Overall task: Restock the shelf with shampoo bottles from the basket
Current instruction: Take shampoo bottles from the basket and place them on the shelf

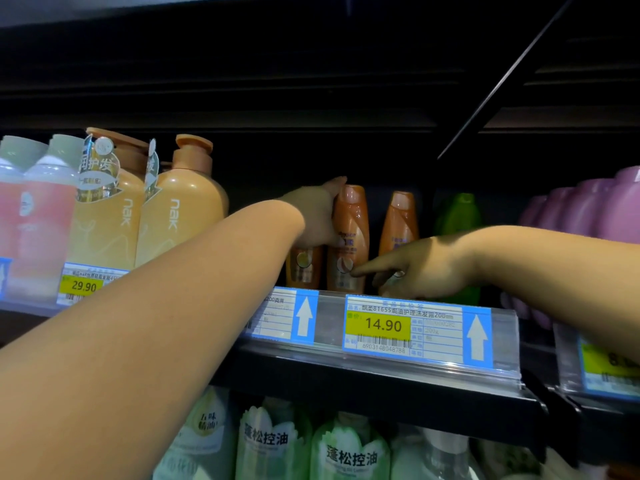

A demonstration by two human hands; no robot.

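Right now your left hand (313, 216) is wrapped around an orange shampoo bottle (349, 237), fingers over its upper half and thumb side toward you, standing it on the shelf (381, 372) above the yellow 14.90 price tag (382, 325). Your right hand (420, 268) is loosely open and holds nothing; its index finger (363, 270) points at the bottle's lower label and appears to touch it. A second orange bottle (398, 226) stands just past your right hand, partly hidden by the knuckles, and a third (303, 268) sits below your left wrist, only its lower part showing. A green bottle (459, 216) stands beyond the right wrist. Large yellow pump bottles (180, 209) stand on the outer side of your left forearm. The basket is not in view.

To finish this placement well, keep the left grip until the base sits flat, then use the right fingertip to turn the label square to the front. Line it up with its orange neighbours, upright and close beside them. These bottles are narrow and tall, so they will probably tip if nudged; let go by opening the fingers upward and back, not sideways
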